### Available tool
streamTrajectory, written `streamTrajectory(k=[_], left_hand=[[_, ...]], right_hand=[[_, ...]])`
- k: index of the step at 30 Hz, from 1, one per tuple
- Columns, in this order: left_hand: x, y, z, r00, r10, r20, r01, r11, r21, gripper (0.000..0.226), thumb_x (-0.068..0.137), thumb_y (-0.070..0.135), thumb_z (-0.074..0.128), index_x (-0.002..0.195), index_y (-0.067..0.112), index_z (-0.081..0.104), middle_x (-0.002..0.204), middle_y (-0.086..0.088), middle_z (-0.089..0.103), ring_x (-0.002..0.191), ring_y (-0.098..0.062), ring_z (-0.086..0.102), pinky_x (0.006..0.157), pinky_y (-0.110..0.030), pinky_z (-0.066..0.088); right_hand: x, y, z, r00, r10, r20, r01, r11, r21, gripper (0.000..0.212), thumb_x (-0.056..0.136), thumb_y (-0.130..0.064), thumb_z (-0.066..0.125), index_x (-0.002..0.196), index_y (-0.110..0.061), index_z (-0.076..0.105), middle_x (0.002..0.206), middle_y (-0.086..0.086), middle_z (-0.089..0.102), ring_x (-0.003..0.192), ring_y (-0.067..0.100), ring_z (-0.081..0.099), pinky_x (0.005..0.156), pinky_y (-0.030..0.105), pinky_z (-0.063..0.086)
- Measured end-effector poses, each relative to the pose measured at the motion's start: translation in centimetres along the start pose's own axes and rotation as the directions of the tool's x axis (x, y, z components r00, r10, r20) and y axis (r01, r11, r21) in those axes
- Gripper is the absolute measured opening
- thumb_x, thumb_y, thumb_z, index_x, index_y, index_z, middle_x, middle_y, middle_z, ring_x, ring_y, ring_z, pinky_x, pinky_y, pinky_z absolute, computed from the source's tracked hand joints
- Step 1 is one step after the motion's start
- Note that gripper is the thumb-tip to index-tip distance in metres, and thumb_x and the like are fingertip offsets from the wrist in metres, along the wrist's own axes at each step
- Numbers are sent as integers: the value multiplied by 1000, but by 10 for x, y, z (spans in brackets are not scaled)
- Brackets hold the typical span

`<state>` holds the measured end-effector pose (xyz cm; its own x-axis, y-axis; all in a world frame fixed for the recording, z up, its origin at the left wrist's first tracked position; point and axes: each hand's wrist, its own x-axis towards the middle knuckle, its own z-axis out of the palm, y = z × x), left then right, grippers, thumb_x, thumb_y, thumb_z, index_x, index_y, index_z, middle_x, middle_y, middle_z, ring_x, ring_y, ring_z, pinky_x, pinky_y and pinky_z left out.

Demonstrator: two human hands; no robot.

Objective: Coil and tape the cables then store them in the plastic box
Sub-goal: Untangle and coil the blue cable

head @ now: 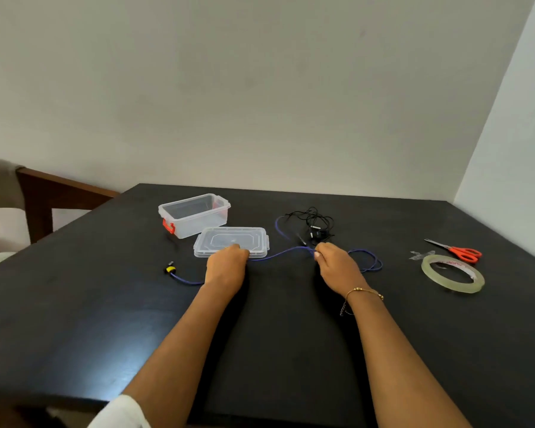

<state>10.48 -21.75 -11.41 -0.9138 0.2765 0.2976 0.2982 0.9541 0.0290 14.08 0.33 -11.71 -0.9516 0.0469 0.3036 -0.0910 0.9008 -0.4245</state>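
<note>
A blue cable (pixel 278 255) lies across the black table (pixel 105 304), its yellow-and-black plug (pixel 170 268) at the left. My left hand (pixel 227 263) grips the cable just in front of the box lid. My right hand (pixel 334 263) pinches it further right, where it crosses itself; a loop of it (pixel 369 262) lies beyond that hand. A tangled black cable with a charger (pixel 315 225) sits behind my right hand. The clear plastic box (pixel 195 215) with a red latch stands open at the back left, its lid (pixel 231 241) flat beside it.
A roll of clear tape (pixel 453 274) lies at the right, with red-handled scissors (pixel 459 252) and a scrap of tape (pixel 420 254) behind it. A wooden chair (pixel 44 196) stands off the table's left side. Walls close the back and right.
</note>
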Motion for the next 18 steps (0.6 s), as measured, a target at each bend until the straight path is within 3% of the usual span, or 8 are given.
streamTrajectory(k=[3, 9, 13, 18], left_hand=[[-6, -17, 0, 998, -47, -31, 47, 999, -7, 18, 93, 12, 45, 100, 10, 61, 107, -10, 60, 94, -30, 60, 70, -34, 43], [-16, -37, -3, 985, -151, -89, 153, 988, 16, 20, 92, 9, 46, 98, 11, 65, 104, -9, 65, 93, -30, 63, 72, -35, 47], [-17, -48, -2, 964, -226, -136, 235, 971, 49, 22, 90, 6, 46, 96, 12, 66, 100, -8, 67, 92, -27, 62, 66, -31, 41], [-17, -35, -5, 970, -228, -88, 227, 974, -21, 22, 84, 14, 52, 104, 12, 60, 107, -9, 64, 103, -27, 54, 83, -34, 40]], right_hand=[[-2, 9, 1, 999, 41, -21, -45, 984, -174, 21, 95, -9, 37, 98, -11, 58, 106, 8, 54, 93, 30, 55, 72, 35, 37], [-7, 8, -3, 981, 116, -156, -169, 905, -389, 27, 92, -7, 42, 106, -17, 63, 111, 5, 57, 110, 26, 45, 84, 37, 36], [-7, 10, -6, 964, 109, -241, -187, 927, -326, 27, 89, -2, 45, 99, -14, 66, 104, 8, 61, 106, 29, 46, 78, 35, 33], [-3, 2, 2, 933, -70, -353, -28, 964, -266, 34, 81, 10, 49, 100, -10, 69, 77, 13, 65, 85, 35, 56, 69, 36, 32]])
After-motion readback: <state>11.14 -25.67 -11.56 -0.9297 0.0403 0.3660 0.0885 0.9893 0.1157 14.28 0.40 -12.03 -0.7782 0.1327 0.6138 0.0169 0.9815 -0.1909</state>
